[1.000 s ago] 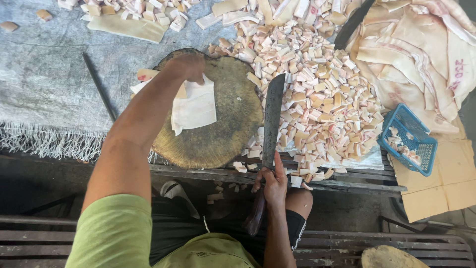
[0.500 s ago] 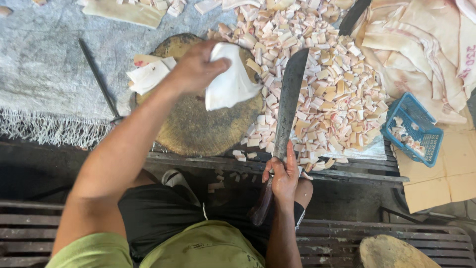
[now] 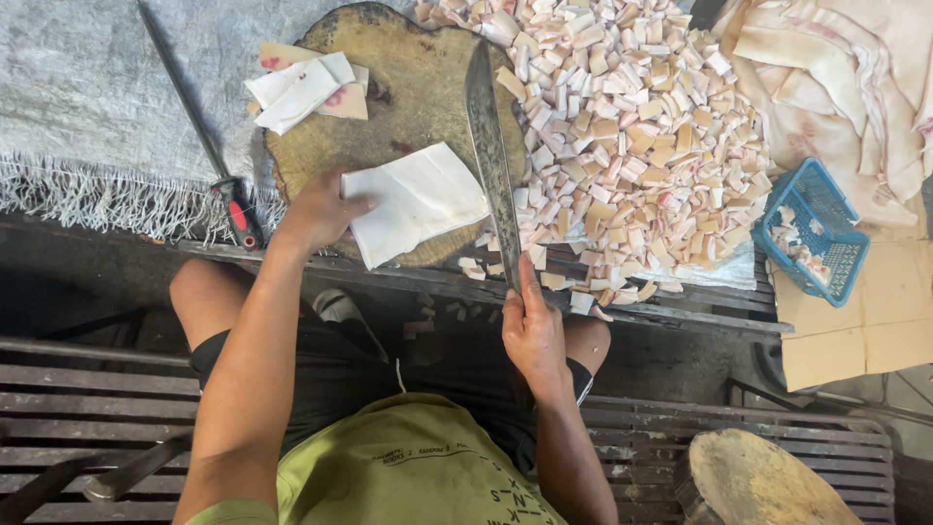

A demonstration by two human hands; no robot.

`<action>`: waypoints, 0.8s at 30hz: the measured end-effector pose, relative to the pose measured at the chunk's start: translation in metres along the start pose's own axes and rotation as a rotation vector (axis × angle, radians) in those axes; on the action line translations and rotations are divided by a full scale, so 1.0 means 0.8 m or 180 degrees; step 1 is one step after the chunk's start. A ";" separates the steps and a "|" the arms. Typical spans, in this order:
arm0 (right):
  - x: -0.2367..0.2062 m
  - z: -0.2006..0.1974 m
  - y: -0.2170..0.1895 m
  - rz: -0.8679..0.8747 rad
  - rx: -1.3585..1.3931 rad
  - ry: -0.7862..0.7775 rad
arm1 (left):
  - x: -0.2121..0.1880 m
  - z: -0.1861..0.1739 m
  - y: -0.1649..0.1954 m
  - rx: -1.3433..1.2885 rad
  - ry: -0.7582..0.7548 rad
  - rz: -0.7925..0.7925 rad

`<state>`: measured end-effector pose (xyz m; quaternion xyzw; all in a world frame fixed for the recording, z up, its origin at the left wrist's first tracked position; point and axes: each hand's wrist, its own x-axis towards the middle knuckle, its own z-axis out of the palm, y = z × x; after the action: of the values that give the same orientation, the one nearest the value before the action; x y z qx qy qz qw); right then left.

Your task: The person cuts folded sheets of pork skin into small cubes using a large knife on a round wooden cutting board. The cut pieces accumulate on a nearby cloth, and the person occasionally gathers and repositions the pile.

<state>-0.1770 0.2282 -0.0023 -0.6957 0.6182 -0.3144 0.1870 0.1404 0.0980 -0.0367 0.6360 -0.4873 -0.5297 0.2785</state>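
Pressing white slab on round block, left hand, right hand gripping cleaver

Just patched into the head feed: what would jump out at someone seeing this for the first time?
The heap of small pink-white cut cubes spreading right of the round wooden chopping block. Next, the long dark cleaver blade lying along the block's right edge, gripped by the right hand, while the left hand presses a white flat slab on the block.

Blue basket – sharpening steel – grey cloth.
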 end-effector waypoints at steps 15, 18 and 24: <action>0.027 -0.003 -0.014 -0.1017 -0.0077 0.0902 | 0.006 -0.003 -0.010 -0.0098 0.0194 0.0253; 0.010 0.018 -0.003 -0.0360 -0.0740 -0.0618 | 0.008 -0.005 -0.015 -0.0583 0.0042 0.0400; -0.009 0.001 -0.001 0.0188 -0.0303 -0.0325 | 0.012 -0.010 -0.016 -0.0283 0.0094 0.0392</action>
<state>-0.1759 0.2352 -0.0041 -0.7004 0.6424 -0.2430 0.1942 0.1516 0.0929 -0.0497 0.5996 -0.4973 -0.5232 0.3456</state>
